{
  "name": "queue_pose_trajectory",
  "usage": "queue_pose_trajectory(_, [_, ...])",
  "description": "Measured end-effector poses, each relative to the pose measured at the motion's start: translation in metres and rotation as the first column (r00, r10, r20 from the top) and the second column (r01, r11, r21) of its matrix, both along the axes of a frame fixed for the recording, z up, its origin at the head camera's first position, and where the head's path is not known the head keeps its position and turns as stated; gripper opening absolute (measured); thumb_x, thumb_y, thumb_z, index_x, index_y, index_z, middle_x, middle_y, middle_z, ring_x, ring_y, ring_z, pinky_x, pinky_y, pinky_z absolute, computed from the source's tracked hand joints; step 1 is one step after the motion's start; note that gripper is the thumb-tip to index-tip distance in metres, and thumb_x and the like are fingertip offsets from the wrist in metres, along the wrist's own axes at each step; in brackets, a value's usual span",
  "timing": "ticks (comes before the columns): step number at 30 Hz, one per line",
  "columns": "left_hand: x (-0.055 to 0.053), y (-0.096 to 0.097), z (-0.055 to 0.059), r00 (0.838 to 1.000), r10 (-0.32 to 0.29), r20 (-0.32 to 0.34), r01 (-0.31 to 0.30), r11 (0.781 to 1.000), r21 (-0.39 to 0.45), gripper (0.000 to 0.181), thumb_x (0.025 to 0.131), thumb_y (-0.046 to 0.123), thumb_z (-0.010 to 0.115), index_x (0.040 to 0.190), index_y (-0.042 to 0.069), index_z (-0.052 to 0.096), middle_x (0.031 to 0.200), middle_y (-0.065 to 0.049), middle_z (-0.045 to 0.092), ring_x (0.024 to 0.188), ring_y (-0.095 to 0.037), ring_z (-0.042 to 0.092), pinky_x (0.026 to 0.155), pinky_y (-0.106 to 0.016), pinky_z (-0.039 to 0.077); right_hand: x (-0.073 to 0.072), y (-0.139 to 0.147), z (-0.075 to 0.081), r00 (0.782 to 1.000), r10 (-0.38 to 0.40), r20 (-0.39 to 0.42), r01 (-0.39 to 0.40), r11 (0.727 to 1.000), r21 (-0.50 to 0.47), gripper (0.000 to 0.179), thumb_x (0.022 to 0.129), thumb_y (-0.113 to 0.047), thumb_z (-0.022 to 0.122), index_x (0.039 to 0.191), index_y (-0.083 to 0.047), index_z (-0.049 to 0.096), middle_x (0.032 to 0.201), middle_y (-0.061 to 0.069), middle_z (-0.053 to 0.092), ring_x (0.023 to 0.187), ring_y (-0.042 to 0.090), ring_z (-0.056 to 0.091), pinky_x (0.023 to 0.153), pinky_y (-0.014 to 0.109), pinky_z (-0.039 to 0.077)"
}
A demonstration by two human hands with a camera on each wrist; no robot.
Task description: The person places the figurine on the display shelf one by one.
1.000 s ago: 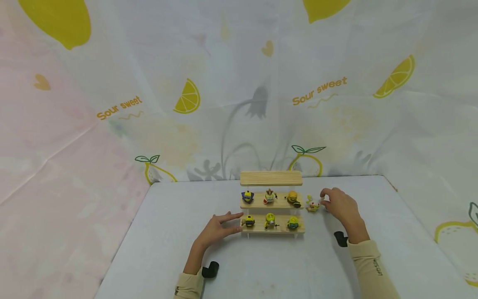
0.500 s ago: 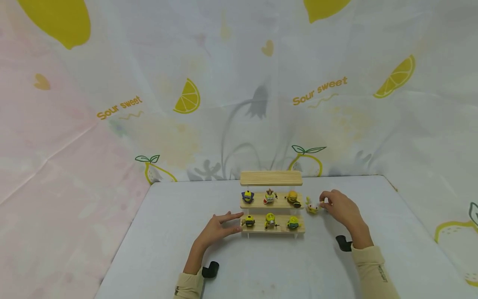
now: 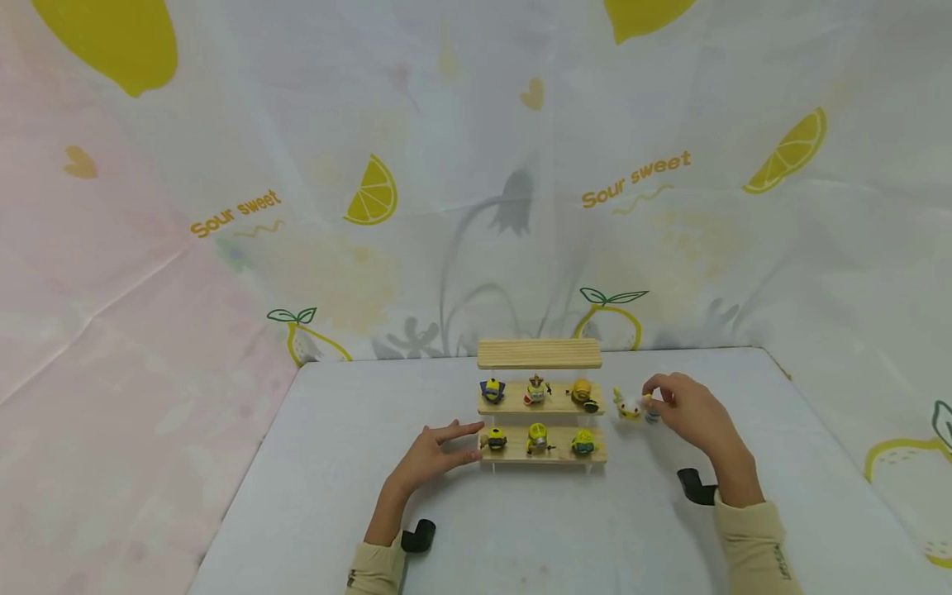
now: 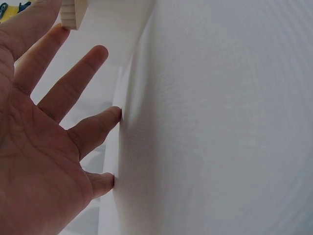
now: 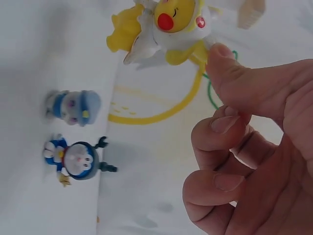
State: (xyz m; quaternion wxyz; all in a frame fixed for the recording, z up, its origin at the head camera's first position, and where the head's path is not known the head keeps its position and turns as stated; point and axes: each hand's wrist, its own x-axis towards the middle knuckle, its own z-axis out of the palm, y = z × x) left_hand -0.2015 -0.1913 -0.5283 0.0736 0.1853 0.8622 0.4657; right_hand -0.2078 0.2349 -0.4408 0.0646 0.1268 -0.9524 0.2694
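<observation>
My right hand (image 3: 692, 409) pinches a yellow-and-white toy figurine (image 5: 178, 29) with a red cheek, just right of the wooden display stand (image 3: 539, 355). In the right wrist view the thumb presses the figurine's underside, the index finger is hidden, and the other fingers curl inward. At the stand's left end, my left hand (image 3: 435, 459) spreads its fingers, index finger and thumb right at the lowest shelf's edge. The left wrist view shows one fingertip against the wooden shelf end (image 4: 73, 14). Several yellow figurines, one a goggled figurine (image 3: 537, 438), stand on the two lower shelves.
Beyond the right hand, a figurine with a light blue cap (image 5: 80, 107) and a blue-and-white figurine (image 5: 73, 159) stand on the table. The white-covered table (image 3: 535, 537) ends at a lemon-print cloth backdrop (image 3: 476, 124).
My right hand has raised the yellow-and-white figurine slightly, while its wrist has swung right and toward me. A small bluish figurine now shows beside the fingers. The left hand stays put.
</observation>
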Motion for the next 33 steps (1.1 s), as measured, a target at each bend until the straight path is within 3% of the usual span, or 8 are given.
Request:
queue_pose_trajectory(5, [0.0,0.0,0.0,1.0,0.003,0.007,-0.003,1.0,0.006,0.049,0.085,0.04,0.078,0.131,0.027,0.067,0.139,-0.011,0.055,0.138,-0.033,0.039,0.11,-0.069,-0.004,0.006,-0.001,0.014,0.996,0.037,-0.086,-0.041,0.998,-0.045,0.01,0.088,-0.012,0.075,0.095,-0.01,0.068,0.073,-0.001,0.044,0.067,0.017,0.041,0.056,0.032,0.034])
queue_pose_trajectory(17, [0.001,-0.001,0.0,1.0,0.004,0.019,-0.004,1.0,0.017,0.049,0.084,0.041,0.078,0.13,0.028,0.067,0.14,-0.012,0.054,0.138,-0.034,0.039,0.111,-0.068,-0.005,0.014,-0.01,0.043,0.977,0.066,-0.202,-0.087,0.991,-0.099,0.011,0.089,-0.01,0.075,0.096,-0.01,0.066,0.072,-0.002,0.043,0.065,0.014,0.041,0.054,0.028,0.033])
queue_pose_trajectory(28, [0.001,-0.001,0.0,1.0,0.0,-0.005,0.0,1.0,0.013,0.049,0.085,0.042,0.077,0.13,0.027,0.067,0.139,-0.014,0.054,0.136,-0.036,0.041,0.109,-0.071,-0.003,0.004,-0.029,0.062,0.95,0.099,-0.297,-0.147,0.978,-0.145,0.013,0.088,-0.007,0.075,0.098,-0.01,0.068,0.071,-0.003,0.04,0.063,0.012,0.039,0.055,0.028,0.031])
queue_pose_trajectory(33, [0.001,0.0,0.001,1.0,0.002,-0.012,-0.002,1.0,-0.004,0.05,0.085,0.044,0.077,0.131,0.028,0.067,0.139,-0.014,0.054,0.136,-0.036,0.042,0.109,-0.071,-0.003,-0.003,-0.042,0.072,0.954,0.103,-0.283,-0.152,0.976,-0.156,0.012,0.089,-0.007,0.074,0.098,-0.011,0.068,0.072,-0.001,0.039,0.066,0.015,0.037,0.058,0.032,0.031])
